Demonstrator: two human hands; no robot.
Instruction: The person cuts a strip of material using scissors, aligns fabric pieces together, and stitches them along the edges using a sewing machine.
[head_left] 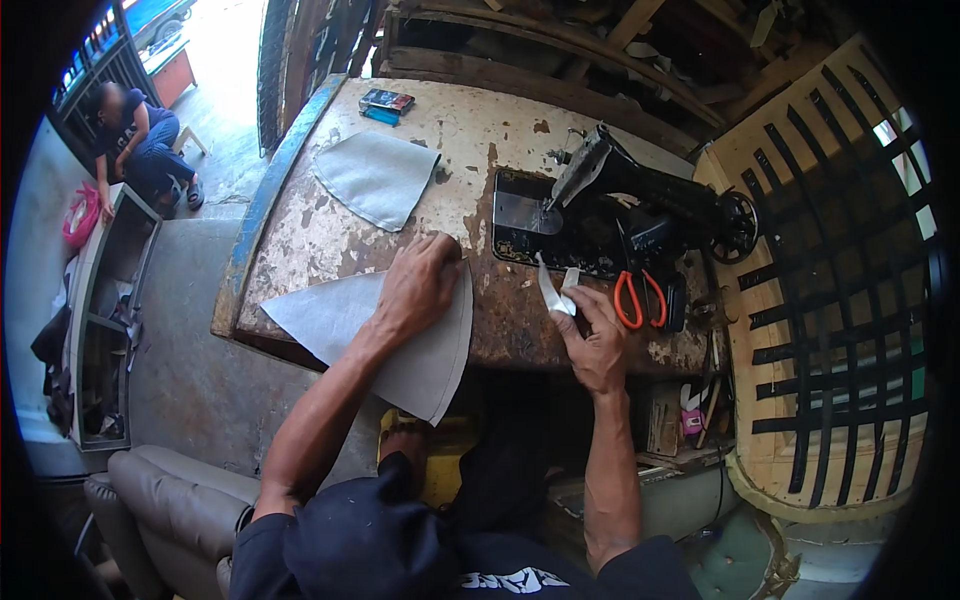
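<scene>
My left hand (pixel 418 285) is closed on the upper edge of a grey triangular fabric piece (pixel 332 303) that hangs over the table's front edge. My right hand (pixel 590 330) pinches a short, bent white strip (pixel 556 291) just in front of the black sewing machine (pixel 590 180). Scissors with orange handles (pixel 630 300) lie beside that hand, right of it. Another grey piece of fabric (pixel 376 176) lies flat farther back on the worn table (pixel 280 240), with a small pack and light-blue item (pixel 386 106) behind it.
A wooden frame with black straps (pixel 830 280) stands at the right. At left are a glass cabinet (pixel 110 370), a pink bag (pixel 82 212) and a seated person (pixel 145 140) by an open doorway. A brown padded seat (pixel 165 510) is at lower left; wooden planks fill the back.
</scene>
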